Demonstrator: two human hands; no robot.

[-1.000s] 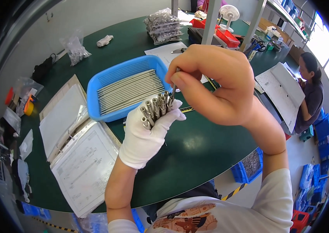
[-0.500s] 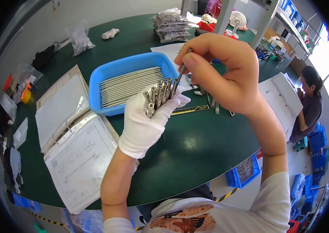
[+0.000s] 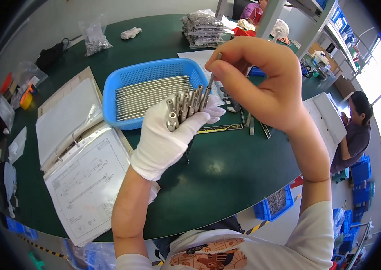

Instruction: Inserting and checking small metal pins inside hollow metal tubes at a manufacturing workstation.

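My left hand [image 3: 161, 139], in a white glove, is closed around a bundle of shiny metal tubes [image 3: 184, 105], their open ends pointing up. My bare right hand [image 3: 262, 85] pinches a thin metal pin [image 3: 213, 72] between thumb and forefinger. The pin slants down to the mouth of the rightmost tube in the bundle; I cannot tell how far inside it sits. Behind my left hand, a blue plastic basket [image 3: 109, 96] holds a row of long thin metal rods [image 3: 154, 96].
A ring binder with drawings [image 3: 87, 180] lies open on the green table [image 3: 226, 180] at the left. A ruler [image 3: 219, 129] and calipers [image 3: 233, 105] lie beyond my hands. Stacked bagged parts [image 3: 204, 29] stand at the back. A co-worker [image 3: 357, 126] sits at the right.
The view has shifted slightly. Both hands keep their grips, and the pin stays at the rightmost tube, a little more upright than before.
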